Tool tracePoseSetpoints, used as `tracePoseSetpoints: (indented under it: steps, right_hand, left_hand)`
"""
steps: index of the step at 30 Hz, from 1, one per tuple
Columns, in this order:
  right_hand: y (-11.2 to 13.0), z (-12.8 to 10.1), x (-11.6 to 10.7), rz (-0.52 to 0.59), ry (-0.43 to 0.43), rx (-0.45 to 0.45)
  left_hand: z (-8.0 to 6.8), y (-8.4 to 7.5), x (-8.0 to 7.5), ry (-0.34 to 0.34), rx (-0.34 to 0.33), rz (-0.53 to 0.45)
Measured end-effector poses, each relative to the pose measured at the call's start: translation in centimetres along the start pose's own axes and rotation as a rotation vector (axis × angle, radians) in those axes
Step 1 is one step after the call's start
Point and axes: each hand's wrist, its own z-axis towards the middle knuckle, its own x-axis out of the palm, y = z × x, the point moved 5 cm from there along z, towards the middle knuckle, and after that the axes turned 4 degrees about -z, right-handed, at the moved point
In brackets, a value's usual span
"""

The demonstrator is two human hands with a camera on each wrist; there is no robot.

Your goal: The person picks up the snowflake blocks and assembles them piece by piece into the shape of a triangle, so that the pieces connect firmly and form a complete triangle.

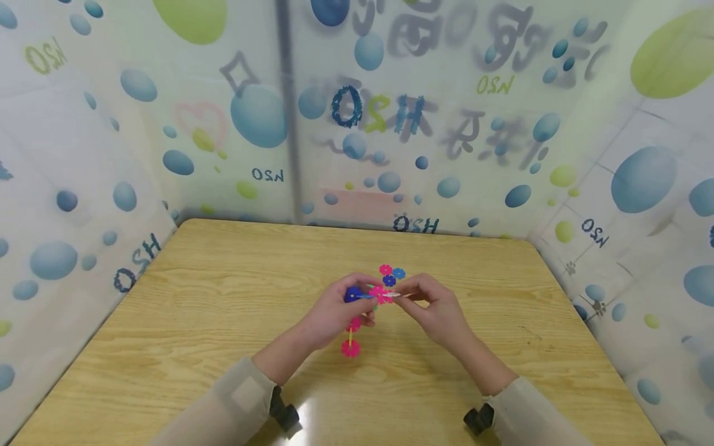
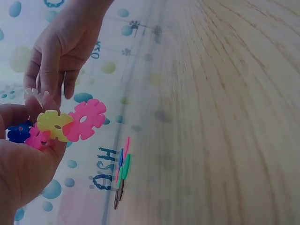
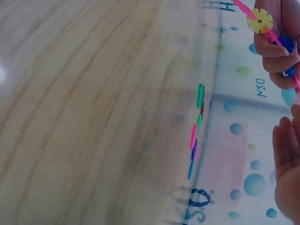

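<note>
Shiny wood table (image 1: 212, 291). Walls (image 1: 223, 176) with blue, green spots (image 1: 259, 118). Left hand (image 1: 334, 313) holds joined flower pieces (image 2: 64, 121); right hand (image 1: 440, 313) pinches white piece (image 1: 392, 294).

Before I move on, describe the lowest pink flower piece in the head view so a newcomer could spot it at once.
Find the wooden table, then the left hand above it. Just below that hand in the picture, the pink flower piece joins a yellow piece seen nearly edge-on. Unlike the other pink pieces, it sits lowest of all.
</note>
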Motion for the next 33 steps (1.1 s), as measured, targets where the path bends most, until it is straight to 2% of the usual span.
tracePoseSetpoints:
  steps: [6,15,19,26,33]
  right_hand:
    - [-2.8,0.8,-0.3,-0.035,0.079,0.157]
    - [-6.6,2.7,0.8,-0.019,0.334,0.337]
    - [-7.9,3.3,1.5,-0.043,0.396,0.371]
    - [-8.7,4.0,2.5,-0.074,0.463,0.379]
    - [-8.7,4.5,3.5,-0.126,0.466,0.381]
  left_hand:
    - [0.0,0.0,-0.4,-0.018,0.007,-0.01]
    - [0.0,0.1,-0.7,-0.02,0.023,0.004]
    - [0.0,0.3,-0.7,-0.022,0.019,0.009]
    - [0.0,0.3,-0.7,0.0,0.037,0.012]
    - [-0.1,0.3,-0.8,0.0,0.034,0.018]
